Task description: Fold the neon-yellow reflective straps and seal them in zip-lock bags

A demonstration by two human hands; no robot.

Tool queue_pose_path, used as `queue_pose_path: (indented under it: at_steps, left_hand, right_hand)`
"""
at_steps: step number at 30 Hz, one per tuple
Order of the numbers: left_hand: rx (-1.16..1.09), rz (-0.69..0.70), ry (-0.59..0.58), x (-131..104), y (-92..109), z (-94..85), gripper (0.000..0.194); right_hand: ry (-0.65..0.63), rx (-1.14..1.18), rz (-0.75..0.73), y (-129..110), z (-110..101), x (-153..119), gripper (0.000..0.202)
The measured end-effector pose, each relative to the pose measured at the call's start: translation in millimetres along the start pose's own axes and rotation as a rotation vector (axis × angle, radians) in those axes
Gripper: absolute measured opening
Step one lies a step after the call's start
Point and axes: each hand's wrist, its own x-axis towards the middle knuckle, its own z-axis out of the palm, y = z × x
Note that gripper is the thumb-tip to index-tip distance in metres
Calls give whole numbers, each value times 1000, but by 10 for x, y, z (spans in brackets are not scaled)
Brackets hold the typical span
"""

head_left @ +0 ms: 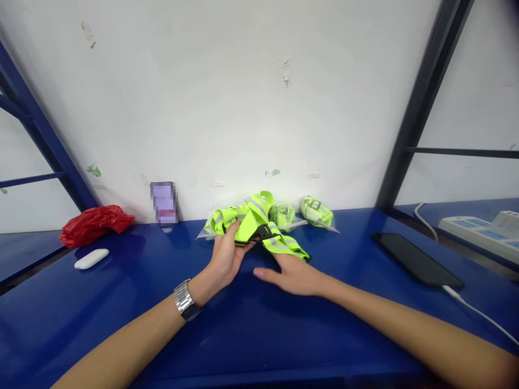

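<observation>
A neon-yellow reflective harness (259, 213) with grey stripes and a black buckle lies bunched at the middle of the blue table (243, 335). My left hand (227, 254), wearing a metal watch on the wrist, has its fingers and thumb closed around the left part of the bundle. Beside it, my right hand (294, 274) reaches under a loose strap end on the right. Its thumb points left, apart from the fabric, and its other fingers are mostly hidden by the strap. Behind the harness sit a clear bag with yellow strapping (284, 216) and another such bag (317, 212).
Against the white wall stand a red plastic bag (95, 224) and a propped, pixelated phone (165, 203). A white oval case (92, 259) lies at left. On the right are a black phone (417, 259) with a charging cable and a power strip (482, 232).
</observation>
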Motion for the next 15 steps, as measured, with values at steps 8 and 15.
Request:
queue_pose_path:
  at_steps: [8,15]
  left_hand:
    - [143,-31,-113,-98,-132,-33,43]
    - [459,96,-180,-128,-149,-127,49]
  right_hand:
    - [490,885,318,128,-4,135,39]
    - [456,569,287,249,80,64,23]
